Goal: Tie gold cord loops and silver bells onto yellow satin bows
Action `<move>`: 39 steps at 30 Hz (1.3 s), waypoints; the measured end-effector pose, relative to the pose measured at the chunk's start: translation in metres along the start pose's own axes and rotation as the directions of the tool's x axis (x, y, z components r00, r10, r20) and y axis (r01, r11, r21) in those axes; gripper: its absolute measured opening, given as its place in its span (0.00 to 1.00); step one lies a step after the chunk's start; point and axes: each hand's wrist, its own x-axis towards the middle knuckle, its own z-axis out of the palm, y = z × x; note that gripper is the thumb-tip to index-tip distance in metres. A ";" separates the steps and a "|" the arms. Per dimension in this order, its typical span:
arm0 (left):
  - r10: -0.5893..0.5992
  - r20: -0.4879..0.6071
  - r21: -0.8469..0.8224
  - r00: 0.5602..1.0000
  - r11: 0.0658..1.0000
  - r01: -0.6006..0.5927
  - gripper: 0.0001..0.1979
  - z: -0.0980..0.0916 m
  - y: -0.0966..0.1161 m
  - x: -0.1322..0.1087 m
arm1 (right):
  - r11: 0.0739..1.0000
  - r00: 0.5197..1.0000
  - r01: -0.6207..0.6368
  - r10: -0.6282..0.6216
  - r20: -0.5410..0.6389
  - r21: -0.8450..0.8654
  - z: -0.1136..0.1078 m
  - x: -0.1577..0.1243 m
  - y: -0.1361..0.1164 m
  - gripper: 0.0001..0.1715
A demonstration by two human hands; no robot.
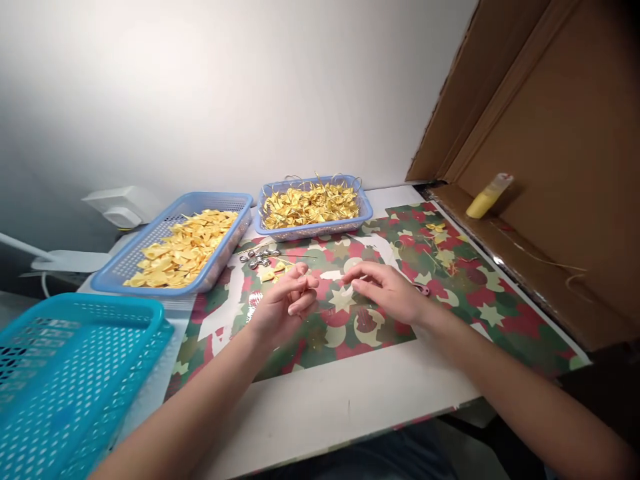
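Observation:
Over the patterned tabletop, my left hand (286, 305) is raised with its fingers curled in and the thumb pressed near them. Whatever it pinches, if anything, is too small to make out. My right hand (389, 288) hovers to its right, palm down, fingers loosely bent and the thumb a little apart from the index finger; nothing shows in it. Behind my left hand lie several shiny silver clips or beads (259, 257) and a few small yellow satin bow pieces (273, 272). A pink-handled tool (423, 289) is partly hidden behind my right wrist.
A blue basket (107, 277) holds yellow fabric pieces; another blue basket (367, 212) at the back holds gold bows with wires. A teal basket (150, 308) stands at the left. Thread scraps (445, 257) lie right. A yellow-filled tube (484, 200) leans against cardboard (555, 173).

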 end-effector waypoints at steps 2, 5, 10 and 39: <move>0.026 -0.038 -0.032 0.999 0.999 -0.027 0.12 0.000 0.001 -0.002 | 0.994 0.997 0.040 -0.034 0.065 -0.102 0.005 0.000 -0.001 0.13; 0.081 -0.075 -0.086 0.994 0.992 -0.088 0.11 -0.001 0.003 -0.004 | 0.938 0.986 0.154 -0.126 0.108 -0.310 0.000 -0.001 0.007 0.19; 0.147 -0.105 -0.119 0.984 0.980 -0.159 0.10 -0.004 0.009 -0.011 | 0.869 0.992 0.124 -0.107 0.062 -0.480 -0.014 -0.001 0.030 0.13; 0.389 -0.202 -0.228 0.899 0.874 -0.429 0.08 -0.011 0.027 -0.044 | 0.808 0.961 0.214 -0.276 -0.033 -0.549 0.008 0.021 0.052 0.11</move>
